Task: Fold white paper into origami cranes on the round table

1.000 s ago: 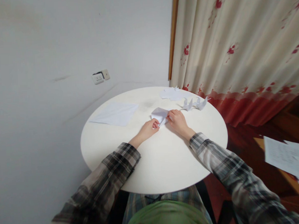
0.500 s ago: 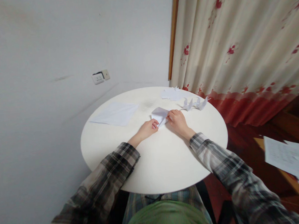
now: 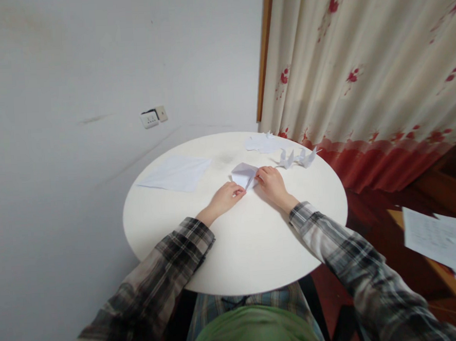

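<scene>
A partly folded sheet of white paper point(image 3: 243, 172) lies on the round white table point(image 3: 236, 252), one flap raised. My left hand point(image 3: 227, 196) pinches its near edge, fingers closed on the corner. At the paper's right side, my right hand point(image 3: 271, 183) grips the edge between thumb and fingers. Just beyond the right hand stand two folded paper cranes point(image 3: 286, 159). The fingertips partly hide the folds.
A flat sheet of white paper point(image 3: 176, 173) lies on the table's left. More white paper point(image 3: 263, 142) sits near the far edge. Papers rest on a wooden surface point(image 3: 441, 273) at right. A wall socket point(image 3: 149, 119) and a floral curtain point(image 3: 354, 80) are beyond.
My left hand has slid slightly to the right along the paper's near edge. My right hand stays almost in place on the right side.
</scene>
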`<action>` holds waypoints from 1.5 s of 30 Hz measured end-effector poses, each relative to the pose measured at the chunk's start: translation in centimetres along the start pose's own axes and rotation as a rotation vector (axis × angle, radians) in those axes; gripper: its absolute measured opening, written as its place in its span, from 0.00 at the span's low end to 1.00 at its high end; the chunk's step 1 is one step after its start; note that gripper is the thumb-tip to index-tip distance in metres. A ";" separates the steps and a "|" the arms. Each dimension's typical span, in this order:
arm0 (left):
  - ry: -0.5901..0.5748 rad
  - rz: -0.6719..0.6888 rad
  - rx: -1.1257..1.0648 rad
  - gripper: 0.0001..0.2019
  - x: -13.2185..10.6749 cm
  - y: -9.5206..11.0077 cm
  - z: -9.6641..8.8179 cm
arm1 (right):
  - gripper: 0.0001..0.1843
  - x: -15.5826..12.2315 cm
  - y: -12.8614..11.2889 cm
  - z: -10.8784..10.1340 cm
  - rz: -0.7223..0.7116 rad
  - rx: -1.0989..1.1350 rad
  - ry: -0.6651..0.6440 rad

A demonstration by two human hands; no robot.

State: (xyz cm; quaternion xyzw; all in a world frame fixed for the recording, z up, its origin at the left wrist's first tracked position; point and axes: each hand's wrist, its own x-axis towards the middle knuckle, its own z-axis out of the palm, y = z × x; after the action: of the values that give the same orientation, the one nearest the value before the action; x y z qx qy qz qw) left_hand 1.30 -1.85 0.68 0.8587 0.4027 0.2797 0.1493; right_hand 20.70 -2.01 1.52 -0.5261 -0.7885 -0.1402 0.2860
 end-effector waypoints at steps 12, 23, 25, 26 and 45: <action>-0.076 0.018 -0.050 0.12 -0.3 0.2 0.1 | 0.08 0.0 0.3 0.3 0.030 0.032 -0.002; -0.106 0.136 0.037 0.12 -0.2 0.5 -0.3 | 0.20 -0.7 0.9 1.9 0.032 0.263 -0.067; -0.110 0.154 0.053 0.13 -0.2 0.3 -0.1 | 0.23 -0.7 0.8 2.0 0.017 0.284 -0.077; -0.113 0.161 0.065 0.13 -0.2 0.2 -0.1 | 0.24 -0.6 0.8 2.0 0.010 0.290 -0.080; -0.159 0.225 0.170 0.15 -0.2 -0.4 0.2 | 0.11 -0.6 0.7 2.5 -0.075 0.424 -0.047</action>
State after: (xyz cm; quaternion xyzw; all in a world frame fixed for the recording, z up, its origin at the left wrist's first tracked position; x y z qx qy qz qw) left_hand 1.09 -1.77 0.28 0.9274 0.3129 0.1908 0.0754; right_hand 20.76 -0.87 -0.86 -0.4276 -0.8258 0.0303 0.3665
